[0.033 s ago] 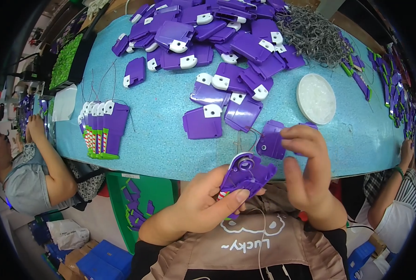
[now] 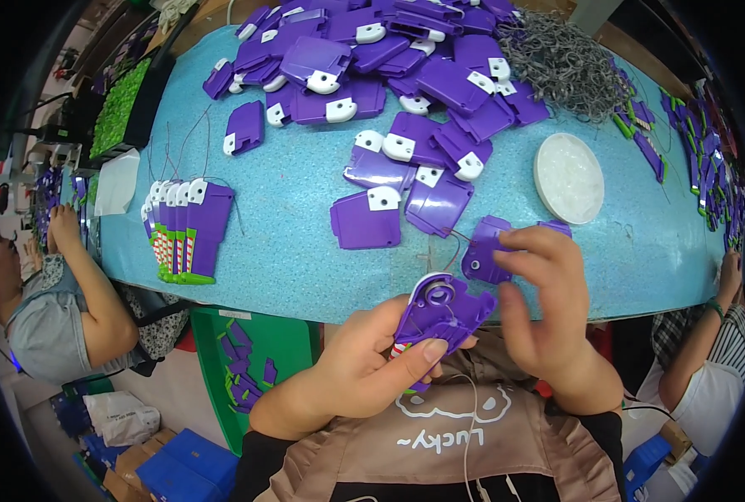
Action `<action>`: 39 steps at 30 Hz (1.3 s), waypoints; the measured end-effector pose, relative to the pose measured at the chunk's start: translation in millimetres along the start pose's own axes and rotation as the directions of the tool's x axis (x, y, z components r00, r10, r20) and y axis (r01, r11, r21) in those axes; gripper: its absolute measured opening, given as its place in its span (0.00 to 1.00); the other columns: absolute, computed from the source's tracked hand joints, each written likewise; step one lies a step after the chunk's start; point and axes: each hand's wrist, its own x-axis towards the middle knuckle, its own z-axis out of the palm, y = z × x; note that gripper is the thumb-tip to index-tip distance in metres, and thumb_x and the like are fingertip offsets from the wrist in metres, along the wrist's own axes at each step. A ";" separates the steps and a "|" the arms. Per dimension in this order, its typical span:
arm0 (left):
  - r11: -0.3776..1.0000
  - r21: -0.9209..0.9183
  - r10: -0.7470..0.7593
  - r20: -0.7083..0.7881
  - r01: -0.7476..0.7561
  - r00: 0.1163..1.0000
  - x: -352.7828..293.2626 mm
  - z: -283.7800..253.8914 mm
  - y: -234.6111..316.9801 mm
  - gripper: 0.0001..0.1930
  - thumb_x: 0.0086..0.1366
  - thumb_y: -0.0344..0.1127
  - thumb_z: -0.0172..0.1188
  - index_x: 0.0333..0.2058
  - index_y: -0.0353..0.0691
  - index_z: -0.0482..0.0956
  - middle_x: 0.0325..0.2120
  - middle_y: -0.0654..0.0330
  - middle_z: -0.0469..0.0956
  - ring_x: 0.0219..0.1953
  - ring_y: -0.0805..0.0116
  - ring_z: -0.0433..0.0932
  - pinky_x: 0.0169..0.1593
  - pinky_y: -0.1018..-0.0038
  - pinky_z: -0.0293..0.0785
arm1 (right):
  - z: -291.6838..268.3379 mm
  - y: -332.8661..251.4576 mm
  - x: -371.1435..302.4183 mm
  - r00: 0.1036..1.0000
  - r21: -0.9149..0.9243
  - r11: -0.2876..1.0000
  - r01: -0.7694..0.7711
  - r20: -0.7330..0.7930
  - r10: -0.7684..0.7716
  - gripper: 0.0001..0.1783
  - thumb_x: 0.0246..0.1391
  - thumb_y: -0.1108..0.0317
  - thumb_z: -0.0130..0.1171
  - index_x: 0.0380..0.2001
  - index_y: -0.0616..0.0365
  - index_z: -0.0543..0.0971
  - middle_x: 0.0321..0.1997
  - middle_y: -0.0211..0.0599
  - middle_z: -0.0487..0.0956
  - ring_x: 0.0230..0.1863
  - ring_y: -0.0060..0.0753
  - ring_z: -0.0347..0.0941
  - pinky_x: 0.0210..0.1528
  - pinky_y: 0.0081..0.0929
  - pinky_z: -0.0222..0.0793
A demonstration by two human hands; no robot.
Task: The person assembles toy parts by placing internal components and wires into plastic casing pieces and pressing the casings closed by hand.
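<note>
My left hand (image 2: 364, 360) is closed round a purple plastic shell half (image 2: 452, 322), its open inner side facing up, in front of my apron. A round ring-like part sits near its white-edged upper end. Red-and-white stripes show beside my left fingers. Thin dark wire rises from the shell toward the table. My right hand (image 2: 548, 293) hangs just right of the shell, thumb and fingers apart, nothing visible between them. Beyond its fingertips, partly covered, lies another purple shell piece (image 2: 483, 251) at the table edge.
Purple and white shells (image 2: 314, 63) are heaped at the back, beside tangled grey wire parts (image 2: 561, 63). A white round dish (image 2: 569, 177) stands right. Assembled purple-green pieces (image 2: 209, 226) stand in a row left. A green bin (image 2: 214, 376) sits below the table edge. People work at both sides.
My right hand has shifted very slightly left, its fingers a little lower. The left hand keeps its hold on the shell half.
</note>
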 end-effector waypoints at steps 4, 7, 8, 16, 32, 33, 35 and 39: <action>0.989 -0.146 -0.027 -0.075 0.016 0.997 -0.1 -2.0 8.5 0.16 0.63 0.30 0.50 0.49 0.32 0.64 0.41 0.55 0.75 0.32 0.80 0.72 0.36 0.82 0.71 | 5.8 -23.6 -15.7 0.929 -0.324 0.945 0.030 0.357 0.093 0.28 0.35 0.60 0.62 0.44 0.57 0.72 0.50 0.38 0.71 0.49 0.38 0.67 0.52 0.37 0.54; 0.989 -0.147 -0.010 -0.087 -0.003 0.996 0.8 -4.6 7.2 0.16 0.62 0.27 0.48 0.49 0.32 0.64 0.39 0.57 0.75 0.31 0.80 0.72 0.36 0.83 0.70 | 3.1 -7.8 -33.2 0.914 -0.147 0.943 0.298 0.330 -0.237 0.17 0.40 0.69 0.58 0.38 0.56 0.76 0.42 0.35 0.75 0.44 0.32 0.71 0.40 0.27 0.64; 0.990 -0.144 -0.011 -0.093 -0.002 0.996 1.0 -4.2 5.6 0.16 0.62 0.27 0.48 0.49 0.32 0.64 0.39 0.57 0.75 0.31 0.80 0.72 0.36 0.83 0.70 | 1.4 -0.6 -31.1 0.940 -0.037 0.966 0.256 0.241 -0.240 0.18 0.38 0.72 0.59 0.38 0.57 0.76 0.40 0.36 0.75 0.40 0.33 0.72 0.36 0.27 0.65; 0.895 0.365 0.255 0.055 -0.258 0.965 6.7 7.7 -15.6 0.26 0.55 0.22 0.45 0.55 0.30 0.57 0.38 0.51 0.71 0.33 0.67 0.72 0.38 0.74 0.70 | -2.5 -25.4 4.6 0.989 0.178 0.982 0.062 -0.143 -0.036 0.23 0.31 0.75 0.65 0.38 0.55 0.79 0.33 0.34 0.70 0.36 0.37 0.65 0.39 0.31 0.62; 0.758 0.507 0.438 0.069 -0.410 0.896 9.9 0.8 -2.9 0.18 0.58 0.35 0.57 0.45 0.32 0.72 0.24 0.55 0.74 0.24 0.62 0.74 0.30 0.73 0.69 | 16.6 -7.6 -6.7 0.994 0.508 0.861 0.039 -0.111 0.020 0.19 0.35 0.59 0.70 0.20 0.57 0.70 0.16 0.34 0.67 0.16 0.34 0.63 0.20 0.28 0.56; 0.611 0.575 0.595 0.120 -0.545 0.795 14.2 1.0 3.1 0.19 0.57 0.35 0.58 0.46 0.32 0.71 0.24 0.56 0.75 0.25 0.62 0.74 0.30 0.73 0.69 | 12.3 -9.6 -2.2 0.996 0.490 0.868 0.085 -0.073 -0.057 0.19 0.34 0.59 0.70 0.20 0.57 0.70 0.17 0.34 0.68 0.16 0.35 0.63 0.20 0.28 0.56; 0.671 0.507 0.557 0.135 -0.540 0.819 11.1 -6.7 9.8 0.18 0.55 0.34 0.60 0.44 0.32 0.74 0.25 0.55 0.75 0.26 0.61 0.74 0.31 0.73 0.70 | 10.4 -11.8 -0.6 0.987 0.493 0.858 0.141 -0.003 -0.161 0.18 0.34 0.62 0.70 0.22 0.57 0.70 0.18 0.35 0.68 0.17 0.36 0.63 0.20 0.29 0.56; 0.738 0.437 0.466 0.222 -0.515 0.856 9.3 -10.1 11.1 0.13 0.54 0.34 0.62 0.36 0.31 0.78 0.26 0.53 0.77 0.26 0.61 0.76 0.30 0.73 0.70 | 13.2 -19.4 -2.6 0.994 0.575 0.812 0.102 -0.028 -0.105 0.18 0.33 0.64 0.70 0.23 0.57 0.70 0.19 0.35 0.68 0.18 0.36 0.63 0.20 0.29 0.56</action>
